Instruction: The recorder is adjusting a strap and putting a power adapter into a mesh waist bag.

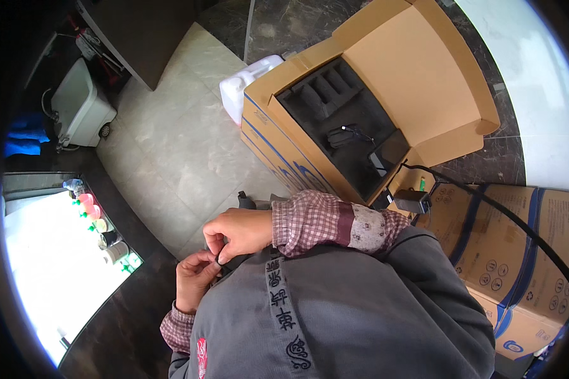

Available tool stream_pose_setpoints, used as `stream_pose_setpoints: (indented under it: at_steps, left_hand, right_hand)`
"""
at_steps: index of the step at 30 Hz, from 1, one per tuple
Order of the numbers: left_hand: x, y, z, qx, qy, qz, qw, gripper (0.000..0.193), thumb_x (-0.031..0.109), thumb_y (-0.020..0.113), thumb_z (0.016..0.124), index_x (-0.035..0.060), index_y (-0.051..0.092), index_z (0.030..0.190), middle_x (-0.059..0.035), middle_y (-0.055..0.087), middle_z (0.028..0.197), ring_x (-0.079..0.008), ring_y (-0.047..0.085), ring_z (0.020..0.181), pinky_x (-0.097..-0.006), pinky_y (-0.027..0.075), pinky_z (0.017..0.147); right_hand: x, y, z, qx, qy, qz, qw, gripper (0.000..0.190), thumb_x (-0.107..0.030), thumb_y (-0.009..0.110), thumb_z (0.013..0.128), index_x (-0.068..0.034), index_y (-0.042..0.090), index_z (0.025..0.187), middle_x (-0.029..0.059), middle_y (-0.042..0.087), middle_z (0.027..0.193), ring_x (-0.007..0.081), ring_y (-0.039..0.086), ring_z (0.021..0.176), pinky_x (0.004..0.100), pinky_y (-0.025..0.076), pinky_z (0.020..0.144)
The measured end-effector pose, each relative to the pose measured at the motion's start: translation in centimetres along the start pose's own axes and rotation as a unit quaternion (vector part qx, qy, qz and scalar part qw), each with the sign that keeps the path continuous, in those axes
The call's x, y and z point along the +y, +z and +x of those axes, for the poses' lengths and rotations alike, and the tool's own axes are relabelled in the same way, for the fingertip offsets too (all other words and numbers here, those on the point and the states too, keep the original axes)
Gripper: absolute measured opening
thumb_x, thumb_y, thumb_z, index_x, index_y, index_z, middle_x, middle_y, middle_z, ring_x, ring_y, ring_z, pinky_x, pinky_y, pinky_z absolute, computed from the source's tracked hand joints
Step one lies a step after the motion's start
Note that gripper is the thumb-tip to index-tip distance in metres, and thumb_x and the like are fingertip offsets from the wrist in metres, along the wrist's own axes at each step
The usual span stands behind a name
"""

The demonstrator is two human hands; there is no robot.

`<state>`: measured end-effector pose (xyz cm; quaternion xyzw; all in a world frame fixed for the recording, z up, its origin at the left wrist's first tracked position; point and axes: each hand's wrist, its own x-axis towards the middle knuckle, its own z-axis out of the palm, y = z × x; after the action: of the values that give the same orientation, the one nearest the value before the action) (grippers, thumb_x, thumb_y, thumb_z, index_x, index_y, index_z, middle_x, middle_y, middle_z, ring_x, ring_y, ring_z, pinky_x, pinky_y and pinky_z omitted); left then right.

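My right hand (pixel 242 230) reaches across my front from the right, thumb and forefinger pinched together on a small piece of dark material (pixel 223 268). Just below it, my left hand (pixel 194 278) grips the same piece between thumb and fingers. The fingertips of both hands meet there, close against the grey garment (pixel 341 308) on my body. Fingers cover most of the dark piece, so I cannot tell whether it is a strap or part of the garment. Checked sleeves (pixel 308 220) cover my wrists.
An open cardboard box (pixel 284 151) with black foam (pixel 308 102) holds a cable (pixel 355 130). Behind it stands a white plastic jug (pixel 234 90). At right, a power adapter (pixel 412 201) and a black cable (pixel 517 219) lie over another carton (pixel 512 265). Bottles (pixel 116 252) line a bright windowsill.
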<state>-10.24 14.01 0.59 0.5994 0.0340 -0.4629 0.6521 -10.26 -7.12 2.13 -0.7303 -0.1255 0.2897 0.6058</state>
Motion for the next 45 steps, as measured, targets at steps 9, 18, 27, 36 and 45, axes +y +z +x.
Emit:
stream_pose_setpoints:
  at_steps: [9,18,27,36,45]
  left_hand:
    - [0.5,-0.4,0.8,-0.066,-0.006,-0.033,0.997,0.013,0.001,0.06,0.08,0.0011,0.058,0.093,-0.0012,0.057,0.075,-0.0055,0.05,0.059,-0.018,0.038,0.051]
    - [1.4,0.0,1.3,-0.055,-0.048,-0.051,0.996,0.011,0.004,0.06,0.078,-0.0007,0.059,0.089,0.0009,0.055,0.073,-0.0043,0.047,0.059,-0.0186,0.036,0.052]
    - [2.3,-2.6,-0.1,0.031,-0.054,0.003,0.998,0.008,0.002,0.059,0.076,-0.0005,0.057,0.083,0.002,0.051,0.064,-0.0034,0.041,0.049,-0.0191,0.031,0.044]
    - [0.6,-4.6,-1.7,0.014,-0.056,-0.211,0.976,0.007,0.001,0.057,0.076,-0.0016,0.056,0.082,-0.0032,0.053,0.066,-0.0078,0.046,0.051,-0.0208,0.034,0.042]
    - [3.5,-1.8,-0.7,-0.021,-0.013,-0.241,0.97,0.017,0.014,0.054,0.085,0.0022,0.045,0.094,-0.0143,0.06,0.094,-0.0206,0.061,0.065,-0.0294,0.051,0.053]
  right_hand:
    - [1.2,-0.3,0.2,-0.03,-0.003,0.067,0.997,0.025,-0.013,0.072,0.068,-0.002,0.056,0.085,0.0074,0.062,0.081,0.0159,0.059,0.074,0.0282,0.047,0.065]
    - [-0.2,-0.1,-0.3,-0.005,-0.046,-0.081,0.996,0.041,-0.019,0.074,0.064,-0.003,0.051,0.093,0.0134,0.058,0.09,0.0269,0.058,0.085,0.0347,0.046,0.073]
    - [-1.2,-1.1,-0.6,-0.02,-0.033,-0.187,0.982,0.036,-0.016,0.071,0.066,-0.001,0.054,0.094,0.0099,0.054,0.09,0.0231,0.056,0.082,0.0298,0.045,0.072]
    - [-1.2,-2.0,0.7,-0.013,-0.095,-0.188,0.978,0.037,-0.017,0.072,0.064,-0.003,0.055,0.093,0.0111,0.056,0.088,0.0269,0.056,0.081,0.0336,0.045,0.07]
    - [-1.8,-2.6,1.9,-0.055,-0.101,-0.191,0.975,0.039,-0.018,0.073,0.063,-0.003,0.056,0.095,0.0113,0.057,0.086,0.0282,0.057,0.08,0.0339,0.046,0.069]
